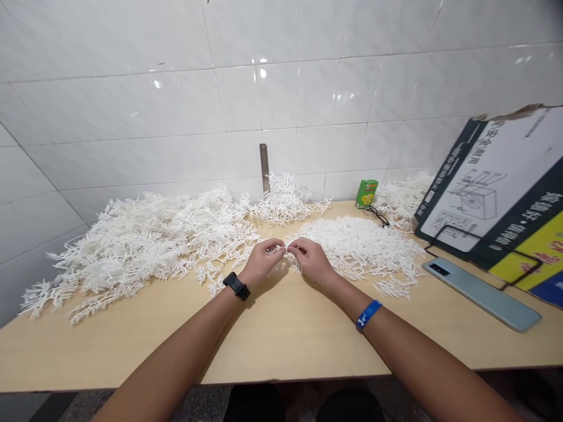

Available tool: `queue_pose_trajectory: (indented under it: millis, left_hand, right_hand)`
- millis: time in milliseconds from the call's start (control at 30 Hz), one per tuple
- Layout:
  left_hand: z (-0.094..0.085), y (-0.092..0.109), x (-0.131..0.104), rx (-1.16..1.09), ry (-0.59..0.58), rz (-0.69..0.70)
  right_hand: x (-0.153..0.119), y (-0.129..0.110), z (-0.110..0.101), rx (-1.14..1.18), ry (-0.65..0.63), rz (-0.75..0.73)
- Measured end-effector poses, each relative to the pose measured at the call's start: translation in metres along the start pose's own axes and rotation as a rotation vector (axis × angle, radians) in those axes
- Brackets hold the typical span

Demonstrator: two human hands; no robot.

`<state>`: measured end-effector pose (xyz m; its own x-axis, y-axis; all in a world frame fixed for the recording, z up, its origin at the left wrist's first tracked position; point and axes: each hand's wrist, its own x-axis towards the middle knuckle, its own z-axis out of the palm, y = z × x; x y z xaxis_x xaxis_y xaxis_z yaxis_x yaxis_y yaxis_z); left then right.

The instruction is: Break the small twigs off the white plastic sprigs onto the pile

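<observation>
My left hand (267,258), with a black watch on its wrist, is closed on a white branching plastic piece (273,251) whose thin prongs show at the fingers. My right hand (310,258) has thumb and forefinger pinched at the right end of this piece, and the fingertips of both hands almost meet. A large heap of tangled white branching plastic pieces (162,234) lies to the left of my hands. On their right spreads a flatter pile of short, loose white plastic sticks (356,243). Exactly what lies between my right fingertips is too small to make out.
A metal ruler (264,167) leans on the tiled wall behind a smaller white heap (285,199). At the right are a green box (366,194), a black cord (378,217), another white heap (402,199), a phone (481,295) on a wire stand (488,237), and a printed cardboard box (475,193).
</observation>
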<state>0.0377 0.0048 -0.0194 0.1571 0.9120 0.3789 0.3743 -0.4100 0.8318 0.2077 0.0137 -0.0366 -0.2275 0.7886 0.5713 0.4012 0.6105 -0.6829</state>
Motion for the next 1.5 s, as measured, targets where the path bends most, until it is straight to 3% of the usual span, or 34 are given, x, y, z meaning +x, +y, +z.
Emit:
queue_pose_trajectory:
  millis: [267,400,500,667,800,1000,1067,1133,1233,1333,1500]
  left_hand:
    - [0.000,-0.002,0.004,-0.155,-0.038,-0.073]
    - [-0.011,-0.016,0.011,-0.083,0.135,-0.127]
    - [-0.024,-0.024,0.014,-0.141,0.240,-0.212]
    - [-0.022,-0.014,0.011,-0.283,0.115,-0.211]
    - [-0.009,-0.003,0.005,-0.329,0.016,-0.173]
    - [-0.001,-0.001,0.002,-0.455,0.026,-0.181]
    - [0.000,-0.004,0.002,-0.486,0.016,-0.183]
    - [0.000,-0.006,0.003,-0.513,-0.012,-0.184]
    - [0.000,-0.009,0.004,-0.534,-0.044,-0.170]
    - [0.000,-0.010,0.005,-0.550,-0.037,-0.171]
    - [0.002,-0.007,0.002,-0.509,-0.047,-0.184]
  right_hand:
    - [-0.003,-0.007,-0.002,-0.006,-0.005,-0.020]
    - [-0.005,-0.020,-0.007,0.009,0.022,-0.125]
    - [-0.003,-0.016,-0.011,-0.062,0.091,-0.139]
    - [0.004,0.006,-0.015,-0.354,0.142,0.051]
    - [0.004,0.006,-0.013,-0.316,0.211,0.093]
    - [0.002,0.002,-0.013,-0.398,0.243,0.142]
    - [0.003,0.001,-0.014,-0.319,0.254,0.133]
    - [0.004,-0.003,-0.013,-0.136,0.206,0.111]
    - [0.003,-0.009,-0.007,0.085,0.024,0.068]
    - [0.000,-0.012,-0.002,0.065,-0.115,0.031]
    - [-0.005,-0.014,0.003,0.105,-0.170,0.036]
